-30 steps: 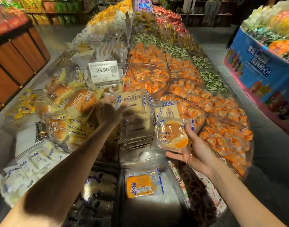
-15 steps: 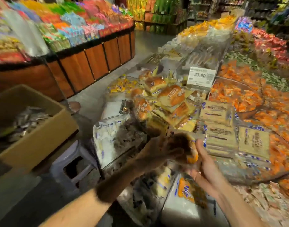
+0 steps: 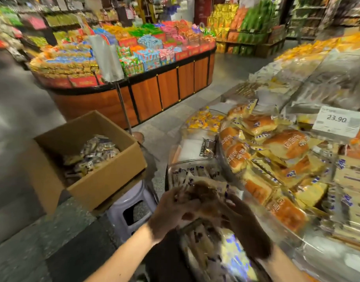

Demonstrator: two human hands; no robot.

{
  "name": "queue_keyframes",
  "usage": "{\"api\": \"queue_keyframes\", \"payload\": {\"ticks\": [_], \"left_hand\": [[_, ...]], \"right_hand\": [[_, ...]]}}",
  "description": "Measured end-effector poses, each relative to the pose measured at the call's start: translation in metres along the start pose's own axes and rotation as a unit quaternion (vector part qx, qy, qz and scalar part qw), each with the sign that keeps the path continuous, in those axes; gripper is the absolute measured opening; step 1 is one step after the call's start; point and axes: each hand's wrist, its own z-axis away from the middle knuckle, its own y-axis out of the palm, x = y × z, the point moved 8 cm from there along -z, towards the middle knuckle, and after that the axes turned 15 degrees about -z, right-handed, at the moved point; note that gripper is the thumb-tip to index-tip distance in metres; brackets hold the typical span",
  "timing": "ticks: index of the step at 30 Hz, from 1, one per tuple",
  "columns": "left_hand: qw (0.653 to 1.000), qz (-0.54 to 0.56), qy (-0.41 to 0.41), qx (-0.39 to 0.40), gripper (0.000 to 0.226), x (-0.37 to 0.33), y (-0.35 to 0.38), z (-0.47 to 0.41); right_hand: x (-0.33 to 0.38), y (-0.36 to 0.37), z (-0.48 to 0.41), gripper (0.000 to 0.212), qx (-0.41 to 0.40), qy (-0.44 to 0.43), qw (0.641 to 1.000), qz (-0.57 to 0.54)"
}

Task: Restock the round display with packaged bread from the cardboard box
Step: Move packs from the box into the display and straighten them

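Fingers [image 3: 176, 200] of my left hand [image 3: 171, 210] and right hand [image 3: 244, 222] curl round a blurred, clear-wrapped brown bread packet [image 3: 203, 192] held between them.

head view looks down, near, over hands [image 3: 205, 210] and display [image 3: 297, 237].

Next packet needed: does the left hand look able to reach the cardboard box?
Probably, once freed: the cardboard box stands open, nothing blocking it, but left hand and right hand both grip a packet.
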Motion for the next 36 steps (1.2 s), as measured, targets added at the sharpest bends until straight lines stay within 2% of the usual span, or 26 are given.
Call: {"api": "queue_keyframes", "payload": {"ticks": [1, 2, 3, 5, 6, 8, 10, 12, 14, 20, 24, 27, 31, 36], "left_hand": [[1.0, 0.013, -0.015, 0.001, 0.023, 0.005, -0.014, -0.011], [0.999, 0.022, -0.022, -0.006, 0.018, 0.012, -0.03, -0.026], [0.999, 0.027, -0.031, -0.01, 0.014, 0.016, -0.046, -0.042], [0.999, 0.036, -0.035, 0.001, 0.013, 0.022, -0.075, -0.075], [0.999, 0.034, -0.033, 0.013, 0.014, 0.025, -0.088, -0.093], [0.999, 0.033, -0.029, 0.027, 0.018, 0.03, -0.114, -0.125], [0.998, 0.035, -0.032, 0.04, 0.02, 0.036, -0.14, -0.16], [0.996, 0.03, -0.042, 0.066, 0.01, 0.043, -0.158, -0.194], [0.991, 0.04, -0.058, 0.111, 0.019, 0.047, -0.164, -0.22], [0.977, -0.078, -0.026, 0.194, 0.042, 0.046, -0.161, -0.302], [0.968, -0.141, 0.016, 0.205, 0.027, 0.035, -0.155, -0.346], [0.961, -0.176, 0.013, 0.214, 0.025, 0.036, -0.152, -0.378], [0.93, -0.267, 0.029, 0.251, 0.045, 0.039, -0.142, -0.429], [0.873, -0.348, 0.052, 0.337, 0.051, 0.053, -0.109, -0.476]], "right_hand": [[0.001, 0.006, -0.016, 0.075, -0.016, -0.017, 1.0, 0.001], [0.003, 0.016, -0.03, 0.08, -0.031, -0.03, 0.999, -0.004], [0.001, 0.026, -0.048, 0.071, -0.047, -0.031, 0.998, -0.003], [-0.003, 0.046, -0.081, 0.03, -0.07, -0.036, 0.997, 0.013], [-0.005, 0.053, -0.097, 0.019, -0.091, -0.044, 0.994, 0.032], [-0.01, 0.069, -0.126, 0.012, -0.133, -0.047, 0.989, 0.051], [-0.013, 0.091, -0.154, 0.02, -0.159, -0.052, 0.984, 0.063], [-0.013, 0.107, -0.177, 0.026, -0.19, -0.048, 0.979, 0.055], [-0.01, 0.115, -0.194, 0.026, -0.218, -0.041, 0.973, 0.059], [0.0, 0.097, -0.247, 0.033, -0.284, -0.035, 0.955, 0.079], [0.0, 0.074, -0.289, 0.03, -0.298, -0.025, 0.952, 0.069], [0.008, 0.064, -0.31, 0.031, -0.325, -0.04, 0.943, 0.067], [0.013, 0.047, -0.336, 0.031, -0.359, -0.045, 0.93, 0.071], [-0.018, 0.03, -0.353, 0.027, -0.452, -0.01, 0.892, -0.009]]}}
